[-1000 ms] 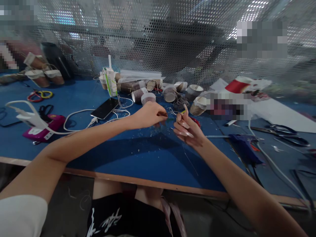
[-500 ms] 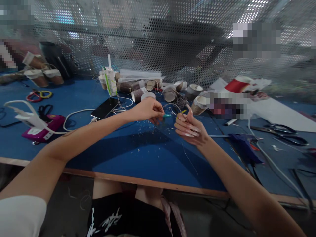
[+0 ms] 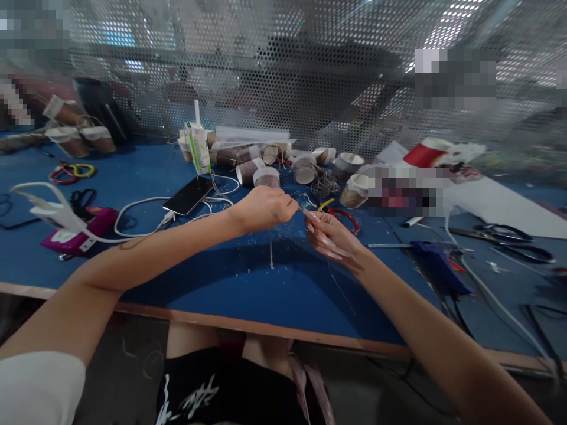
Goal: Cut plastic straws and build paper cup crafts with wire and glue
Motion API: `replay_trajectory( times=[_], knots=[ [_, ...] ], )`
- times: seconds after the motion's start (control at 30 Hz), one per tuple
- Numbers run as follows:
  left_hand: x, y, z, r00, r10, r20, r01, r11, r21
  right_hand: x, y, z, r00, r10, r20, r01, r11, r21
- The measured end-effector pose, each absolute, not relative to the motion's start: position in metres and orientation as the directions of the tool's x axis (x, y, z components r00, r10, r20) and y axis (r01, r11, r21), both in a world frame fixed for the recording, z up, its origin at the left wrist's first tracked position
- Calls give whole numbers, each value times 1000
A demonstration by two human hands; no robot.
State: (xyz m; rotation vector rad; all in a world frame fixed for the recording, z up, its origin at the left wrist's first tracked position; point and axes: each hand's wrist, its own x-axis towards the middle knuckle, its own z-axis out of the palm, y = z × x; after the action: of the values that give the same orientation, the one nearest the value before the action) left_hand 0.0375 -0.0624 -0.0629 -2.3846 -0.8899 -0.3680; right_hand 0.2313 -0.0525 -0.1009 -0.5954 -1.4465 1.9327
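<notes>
My left hand (image 3: 273, 204) is closed, its fingertips pinched at a small teal piece (image 3: 305, 206) above the middle of the table. From the other side the thumb and fingers of my right hand (image 3: 330, 236) pinch the same piece. The piece is thin and partly covered by the fingers, so its kind does not show. Below my left hand hangs a whitish twisted string (image 3: 271, 254); where it is held is hidden. Just behind my right hand lies a tool with red and yellow handles (image 3: 349, 217). A tangle of thin wire (image 3: 325, 185) sits beyond it.
Several brown paper-like cups (image 3: 305, 169) stand and lie at the back. Leftward are a phone (image 3: 188, 195) with white cables, a drink carton (image 3: 199, 147) and a purple power strip (image 3: 84, 229). On the right lie a blue glue gun (image 3: 438, 265) and dark-handled scissors (image 3: 505, 235).
My right hand has moved slightly left and its fingers have closed to a pinch against my left fingertips. My left hand has turned; the hanging string and red handle now show.
</notes>
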Motion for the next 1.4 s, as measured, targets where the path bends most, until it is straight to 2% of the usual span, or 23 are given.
replay_trajectory(
  times=[0.17,0.33,0.43,0.57,0.73,0.87,1.23,1.4],
  knots=[
    [42,-70,-63,698,582,417,715,-596,-365,225,-54,-104,-700,710,81,-298,-187,-936],
    [42,-73,-66,625,609,489,775,-558,-296,221,-57,-108,-683,721,114,-349,-186,-918],
    [41,-70,-69,649,558,517,751,-580,-316,222,-57,-110,-686,723,82,-316,-195,-928],
    [38,-66,-70,726,463,509,676,-615,-405,222,-57,-110,-689,723,54,-297,-213,-931],
    [36,-66,-69,755,346,557,639,-577,-508,223,-57,-110,-717,695,49,-271,-213,-939],
    [37,-69,-69,742,287,606,642,-565,-519,223,-57,-111,-684,726,64,-273,-175,-946],
    [39,-67,-67,648,457,609,725,-616,-309,220,-58,-109,-664,742,88,-301,-158,-940],
    [37,-66,-68,645,463,608,729,-611,-309,222,-58,-111,-703,702,116,-311,-157,-937]
  ],
)
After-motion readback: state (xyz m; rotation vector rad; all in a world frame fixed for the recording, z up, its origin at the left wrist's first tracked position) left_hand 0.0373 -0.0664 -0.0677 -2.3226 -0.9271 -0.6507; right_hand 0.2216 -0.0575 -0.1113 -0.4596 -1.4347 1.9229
